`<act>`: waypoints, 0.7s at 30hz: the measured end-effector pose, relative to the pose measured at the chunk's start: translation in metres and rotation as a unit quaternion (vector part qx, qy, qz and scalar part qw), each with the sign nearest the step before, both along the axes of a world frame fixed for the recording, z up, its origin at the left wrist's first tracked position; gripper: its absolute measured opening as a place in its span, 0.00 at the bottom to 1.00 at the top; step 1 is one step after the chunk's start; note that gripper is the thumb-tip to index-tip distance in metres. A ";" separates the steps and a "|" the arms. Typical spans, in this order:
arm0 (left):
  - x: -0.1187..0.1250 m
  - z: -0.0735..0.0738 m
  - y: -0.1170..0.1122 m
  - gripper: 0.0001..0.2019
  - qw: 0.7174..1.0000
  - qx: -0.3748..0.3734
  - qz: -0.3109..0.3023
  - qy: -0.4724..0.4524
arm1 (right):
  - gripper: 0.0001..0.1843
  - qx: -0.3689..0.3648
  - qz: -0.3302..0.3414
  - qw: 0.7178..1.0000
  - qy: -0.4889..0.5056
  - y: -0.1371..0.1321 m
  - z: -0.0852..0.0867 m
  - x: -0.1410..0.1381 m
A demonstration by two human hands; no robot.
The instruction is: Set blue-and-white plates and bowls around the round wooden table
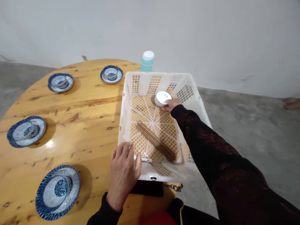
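Inside the white plastic basket (159, 75), my right hand (172, 104) grips the edge of a short stack of small white plates (163, 97). The stack is by the far side of the basket floor. My left hand (125, 167) is curled over the basket's near left corner, its fingers bent around the rim and partly hidden. Just right of my left thumb, a white handle (147, 160), perhaps of a spoon, lies in the basket. A bundle of brown chopsticks (157, 141) rests slantwise on the lattice floor.
On the round wooden table (93, 122), several blue-and-white plates, each with a bowl (110, 74), stand along the left side. A turquoise flask (147, 61) stands behind the basket. A black flat object (147, 188) with a chain (174, 187) lies at the near edge.
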State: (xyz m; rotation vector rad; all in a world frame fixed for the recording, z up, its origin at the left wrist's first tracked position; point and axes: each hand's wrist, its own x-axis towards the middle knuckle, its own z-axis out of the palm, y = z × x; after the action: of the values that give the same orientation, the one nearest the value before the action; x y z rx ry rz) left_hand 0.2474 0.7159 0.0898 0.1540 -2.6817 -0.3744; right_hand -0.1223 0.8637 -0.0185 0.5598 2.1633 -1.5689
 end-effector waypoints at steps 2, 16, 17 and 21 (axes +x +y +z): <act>0.000 0.000 0.000 0.08 1.000 0.000 0.005 -0.004 | 0.21 -0.004 0.004 1.000 -0.003 0.000 0.001 -0.002; -0.042 0.020 0.000 0.13 0.991 -0.002 -0.045 -0.127 | 0.22 0.004 0.130 0.991 -0.018 -0.018 0.004 0.036; -0.057 0.023 0.001 0.14 0.988 0.013 -0.052 -0.147 | 0.22 0.006 0.144 0.989 -0.018 -0.018 0.005 0.041; -0.130 0.023 0.006 0.20 0.957 0.084 -0.029 -0.276 | 0.20 0.025 0.199 0.980 -0.008 -0.015 0.011 0.061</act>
State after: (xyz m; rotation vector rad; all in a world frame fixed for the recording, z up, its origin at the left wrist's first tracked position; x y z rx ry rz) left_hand 0.1178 0.7219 0.1132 0.2631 -3.2051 -0.6617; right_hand -0.0613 0.8485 -0.0080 0.1376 2.1420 -1.2918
